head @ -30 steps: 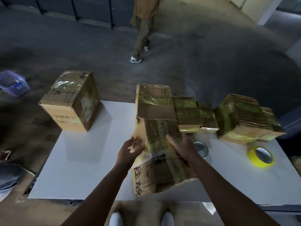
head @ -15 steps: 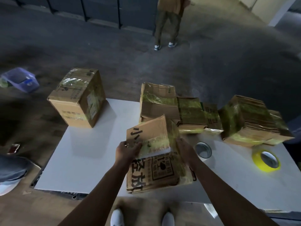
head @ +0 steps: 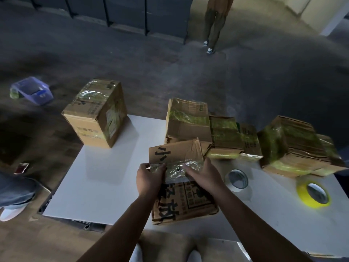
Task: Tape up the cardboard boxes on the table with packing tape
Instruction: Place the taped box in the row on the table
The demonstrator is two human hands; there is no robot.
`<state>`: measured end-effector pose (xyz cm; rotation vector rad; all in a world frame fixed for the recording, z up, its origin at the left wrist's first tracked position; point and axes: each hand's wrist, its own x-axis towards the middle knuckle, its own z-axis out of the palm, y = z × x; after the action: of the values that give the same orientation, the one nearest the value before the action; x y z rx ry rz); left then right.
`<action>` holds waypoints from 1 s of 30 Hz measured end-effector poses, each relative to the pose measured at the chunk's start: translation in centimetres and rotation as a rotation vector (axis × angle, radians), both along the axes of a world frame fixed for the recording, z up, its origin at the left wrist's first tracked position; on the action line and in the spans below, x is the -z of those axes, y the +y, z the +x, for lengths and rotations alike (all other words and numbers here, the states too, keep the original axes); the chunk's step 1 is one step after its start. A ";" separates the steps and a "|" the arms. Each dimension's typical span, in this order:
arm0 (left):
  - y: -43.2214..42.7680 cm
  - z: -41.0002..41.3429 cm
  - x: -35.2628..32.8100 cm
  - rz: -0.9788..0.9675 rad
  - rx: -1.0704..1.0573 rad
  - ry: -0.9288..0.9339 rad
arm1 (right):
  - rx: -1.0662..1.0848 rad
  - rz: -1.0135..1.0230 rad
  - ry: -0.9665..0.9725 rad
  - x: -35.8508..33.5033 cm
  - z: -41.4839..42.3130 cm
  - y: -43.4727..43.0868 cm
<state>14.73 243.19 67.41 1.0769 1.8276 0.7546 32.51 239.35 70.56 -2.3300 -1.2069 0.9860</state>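
A worn cardboard box [head: 181, 203] with black printed characters lies at the near edge of the white table [head: 105, 174], one flap raised. My left hand [head: 149, 176] grips the left side of that flap. My right hand [head: 204, 174] lies over the crinkled old tape on the flap's right part, fingers bent on it. A white tape roll [head: 238, 179] lies just right of my right hand. A yellow tape roll [head: 313, 193] lies farther right. Neither hand holds tape.
A taped upright box [head: 96, 114] stands at the table's far left corner. Several flattened, taped boxes [head: 222, 133] lie along the far edge, with a stack [head: 294, 146] at the right. A person [head: 215, 25] stands beyond the table. A blue bin [head: 31, 89] is on the floor.
The box has come down from a tilted hold to lie flat at the table's near edge, its flap now raised. Both hands shifted onto the flap. The person beyond walked right.
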 end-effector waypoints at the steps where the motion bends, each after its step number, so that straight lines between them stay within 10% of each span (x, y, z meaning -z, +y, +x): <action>1: 0.0 0.1 0.1 0.002 0.014 0.014 | -0.029 0.011 -0.074 -0.1 -0.2 -0.1; 7: -0.6 1.7 0.0 0.004 0.179 0.242 | -0.083 0.027 -0.378 -0.3 -1.5 1.0; 30: 0.0 2.7 0.7 -0.057 0.052 0.168 | -0.059 -0.038 -0.323 -0.9 -0.9 1.5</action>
<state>17.43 243.22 66.75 1.1761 1.9417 0.5926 31.66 240.82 71.45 -2.5678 -1.3921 0.6706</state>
